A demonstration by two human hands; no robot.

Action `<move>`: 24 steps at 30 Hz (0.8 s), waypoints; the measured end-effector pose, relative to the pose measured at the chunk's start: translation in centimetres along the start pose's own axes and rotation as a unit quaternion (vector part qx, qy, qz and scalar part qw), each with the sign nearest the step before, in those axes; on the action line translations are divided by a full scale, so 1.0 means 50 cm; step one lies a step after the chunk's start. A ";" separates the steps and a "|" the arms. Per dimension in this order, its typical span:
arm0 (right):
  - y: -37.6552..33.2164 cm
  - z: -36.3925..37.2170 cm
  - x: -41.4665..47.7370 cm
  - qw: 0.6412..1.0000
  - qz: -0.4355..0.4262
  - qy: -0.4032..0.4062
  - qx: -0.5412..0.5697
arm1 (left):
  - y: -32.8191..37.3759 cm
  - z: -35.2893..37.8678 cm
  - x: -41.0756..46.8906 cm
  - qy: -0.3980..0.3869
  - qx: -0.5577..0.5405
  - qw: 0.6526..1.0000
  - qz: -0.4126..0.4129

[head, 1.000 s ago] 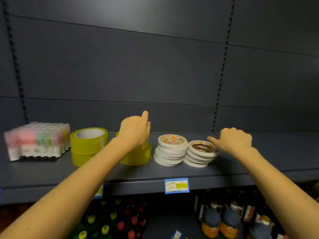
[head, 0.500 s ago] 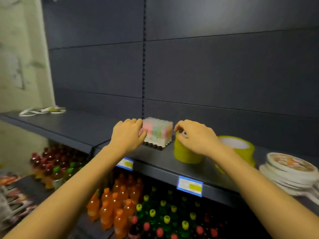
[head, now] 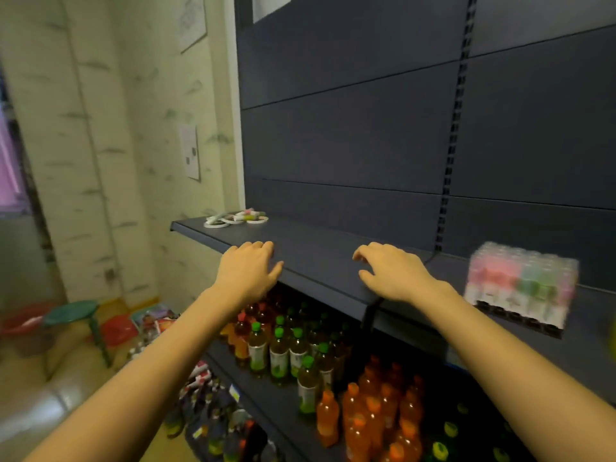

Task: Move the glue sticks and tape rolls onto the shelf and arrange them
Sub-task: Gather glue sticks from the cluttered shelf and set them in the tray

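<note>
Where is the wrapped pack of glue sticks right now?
In the head view the pack of glue sticks stands on the shelf at far right, just right of the right hand, which is not touching it.

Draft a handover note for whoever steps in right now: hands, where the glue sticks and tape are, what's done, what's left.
Left grip: open, empty, at the shelf front edge.
Right grip: open, empty, over the shelf.
Wrapped pack of glue sticks stands on the shelf at the right.
Loose tape rolls and loose glue sticks lie jumbled at the shelf's far left end.
Done: the pack is placed.
Left: probably tidy that loose pile.
</note>
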State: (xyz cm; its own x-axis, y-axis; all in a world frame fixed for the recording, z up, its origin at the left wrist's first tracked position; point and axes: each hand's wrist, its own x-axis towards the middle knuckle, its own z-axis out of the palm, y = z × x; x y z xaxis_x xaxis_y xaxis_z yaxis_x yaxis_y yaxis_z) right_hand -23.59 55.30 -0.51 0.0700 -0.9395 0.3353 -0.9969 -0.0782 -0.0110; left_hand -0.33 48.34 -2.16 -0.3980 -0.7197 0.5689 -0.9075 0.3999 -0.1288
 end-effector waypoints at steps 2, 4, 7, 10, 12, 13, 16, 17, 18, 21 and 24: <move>-0.046 0.029 0.061 1.000 -0.001 0.003 0.009 | -0.070 0.022 0.004 0.001 0.008 1.000 -0.002; -0.093 0.053 0.117 1.000 -0.007 -0.002 0.016 | -0.133 0.042 0.007 -0.004 0.013 1.000 -0.009; -0.158 0.087 0.199 1.000 -0.023 -0.013 0.018 | -0.214 0.070 0.015 -0.012 0.014 0.999 -0.030; -0.212 0.119 0.279 0.999 -0.037 -0.023 0.016 | -0.282 0.104 0.028 -0.016 0.015 0.999 -0.047; -0.239 0.143 0.331 0.998 -0.046 -0.032 0.014 | -0.322 0.131 0.041 -0.011 0.007 0.998 -0.056; -0.251 0.155 0.358 0.998 -0.050 -0.037 0.012 | -0.340 0.144 0.048 -0.010 0.003 0.998 -0.062; -0.281 0.190 0.442 0.997 -0.056 -0.049 0.015 | -0.397 0.193 0.076 -0.014 0.004 0.997 -0.074; -0.289 0.202 0.473 0.997 -0.057 -0.051 0.019 | -0.415 0.211 0.088 -0.017 0.005 0.997 -0.078; -0.295 0.214 0.504 0.997 -0.058 -0.052 0.023 | -0.435 0.228 0.103 -0.017 0.006 0.996 -0.082; -0.308 0.249 0.602 0.997 -0.061 -0.047 0.022 | -0.495 0.280 0.162 -0.005 0.010 0.995 -0.099; -0.310 0.272 0.706 0.997 -0.055 -0.043 0.021 | -0.552 0.323 0.237 0.003 0.007 0.994 -0.111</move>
State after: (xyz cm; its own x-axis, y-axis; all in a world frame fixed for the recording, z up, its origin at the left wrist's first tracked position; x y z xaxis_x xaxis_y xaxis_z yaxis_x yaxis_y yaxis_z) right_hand -5.19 18.83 -1.31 0.1844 -0.9494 0.2542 -0.9805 -0.1955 -0.0187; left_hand 17.84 19.59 -4.98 -0.1865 -0.7860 0.5895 -0.9746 0.2237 -0.0100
